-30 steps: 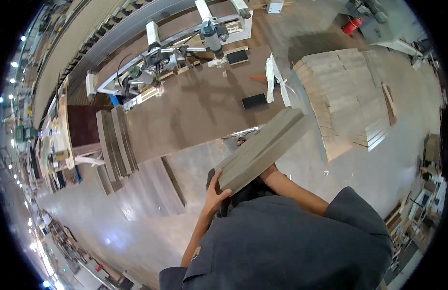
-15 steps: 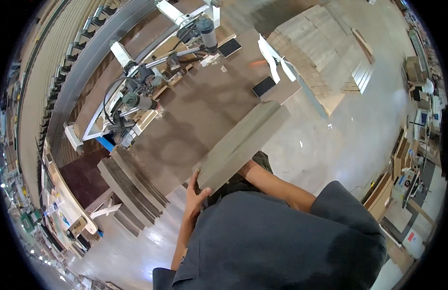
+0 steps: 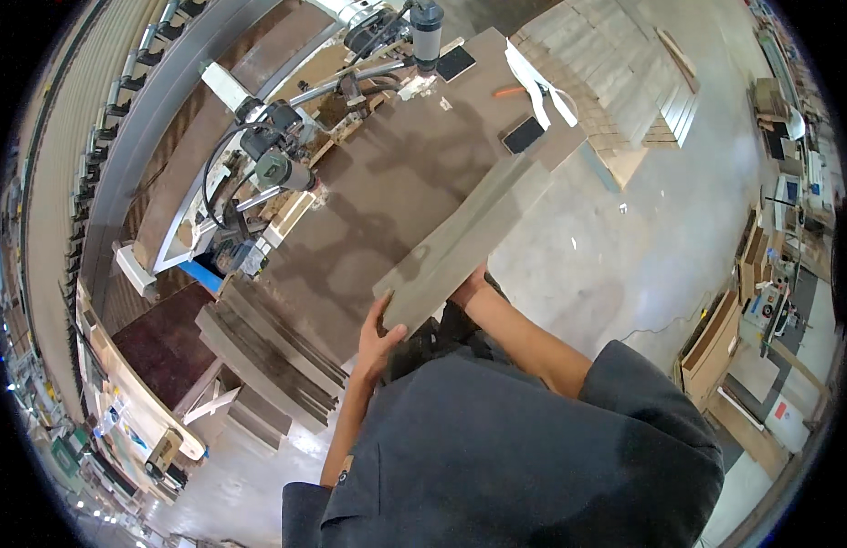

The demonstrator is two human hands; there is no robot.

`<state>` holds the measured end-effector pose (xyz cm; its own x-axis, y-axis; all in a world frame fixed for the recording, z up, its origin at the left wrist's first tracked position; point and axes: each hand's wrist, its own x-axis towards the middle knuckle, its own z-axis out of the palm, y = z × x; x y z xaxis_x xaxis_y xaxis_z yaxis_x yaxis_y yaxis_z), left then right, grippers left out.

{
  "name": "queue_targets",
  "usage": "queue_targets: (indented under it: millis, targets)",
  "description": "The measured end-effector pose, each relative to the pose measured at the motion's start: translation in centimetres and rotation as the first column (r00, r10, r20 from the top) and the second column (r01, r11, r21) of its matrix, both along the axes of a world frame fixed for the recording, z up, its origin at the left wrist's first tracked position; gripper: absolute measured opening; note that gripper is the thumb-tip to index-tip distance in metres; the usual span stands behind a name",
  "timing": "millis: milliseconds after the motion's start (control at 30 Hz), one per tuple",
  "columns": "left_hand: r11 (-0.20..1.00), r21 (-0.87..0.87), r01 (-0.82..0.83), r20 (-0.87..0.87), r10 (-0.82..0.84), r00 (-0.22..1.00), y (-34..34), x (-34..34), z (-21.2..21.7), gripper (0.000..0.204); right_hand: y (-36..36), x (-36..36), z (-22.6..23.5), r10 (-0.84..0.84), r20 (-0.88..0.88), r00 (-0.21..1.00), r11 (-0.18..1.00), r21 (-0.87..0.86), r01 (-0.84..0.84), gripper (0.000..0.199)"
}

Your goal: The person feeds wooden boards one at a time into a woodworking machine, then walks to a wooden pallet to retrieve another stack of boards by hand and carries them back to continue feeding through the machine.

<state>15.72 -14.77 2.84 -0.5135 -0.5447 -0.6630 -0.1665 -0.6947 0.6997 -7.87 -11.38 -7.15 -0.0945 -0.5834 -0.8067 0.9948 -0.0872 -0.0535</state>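
Observation:
A long grey-brown wooden board (image 3: 464, 242) slants across in front of me, its far end over the right part of the brown worktable (image 3: 368, 205). Gripping its near left end is my left hand (image 3: 379, 342), the thumb at the near edge and the fingers around the end. My right hand (image 3: 472, 287) holds the board from beneath along its near long edge; most of those fingers are hidden under it. Left of the hands, several similar long boards (image 3: 259, 342) lie in a stack beside the table.
Two machine heads with grey cylinders (image 3: 291, 173) stand along the table's far left side. Two black pads (image 3: 524, 135), white strips (image 3: 537, 87) and an orange-handled tool (image 3: 508, 91) lie near its right end. Beyond is a large stack of pale boards (image 3: 597, 64).
The board has turned in my hands, so more of its broad face and less of its near edge shows. The view has shifted, with the table and machine heads now farther right.

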Motion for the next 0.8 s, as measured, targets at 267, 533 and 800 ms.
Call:
queue_targets:
  millis: [267,533,800]
  targets:
    - [0.845,-0.166,0.509,0.265,-0.459,0.848,-4.5,0.6,0.4,0.093,-0.7,0.6,1.2,-0.090,0.006,0.996,0.996,0.013,0.090,0.079]
    - [0.622,-0.070,0.780,0.487,-0.661,0.570,-6.4,-0.8,2.3,0.096,-1.6,1.1,3.8,-0.057,-0.045,0.997,0.996,0.059,0.060,0.126]
    - [0.349,-0.338,0.874,0.699,-0.528,0.481,-7.1,-2.0,4.7,0.086,-1.3,1.8,1.2,-0.087,0.002,0.996,0.992,0.092,0.086,0.132]
